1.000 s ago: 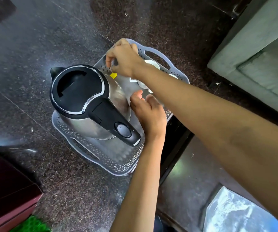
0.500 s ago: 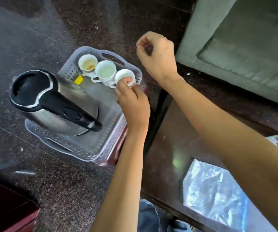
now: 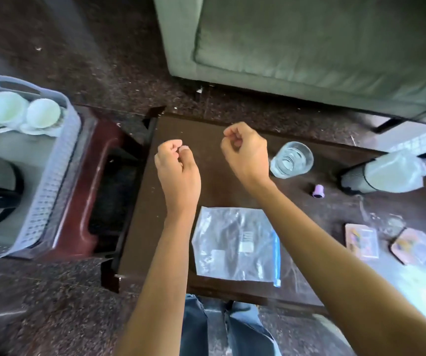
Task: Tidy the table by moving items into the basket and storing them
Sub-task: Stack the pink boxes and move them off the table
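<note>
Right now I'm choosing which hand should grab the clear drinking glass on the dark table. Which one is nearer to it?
Right. The right hand hovers just left of the clear drinking glass, almost beside it. The left hand is farther left, beyond the right hand.

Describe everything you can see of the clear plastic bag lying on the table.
The plastic bag is a clear zip-top pouch with a blue sealing strip down its right edge. It lies flat and crinkled on the dark table, near the front edge, between the person's two forearms. Small pale items show through it, too blurred to identify. Neither the left hand nor the right hand touches it; both hover, loosely curled, above the table beyond it.
</note>
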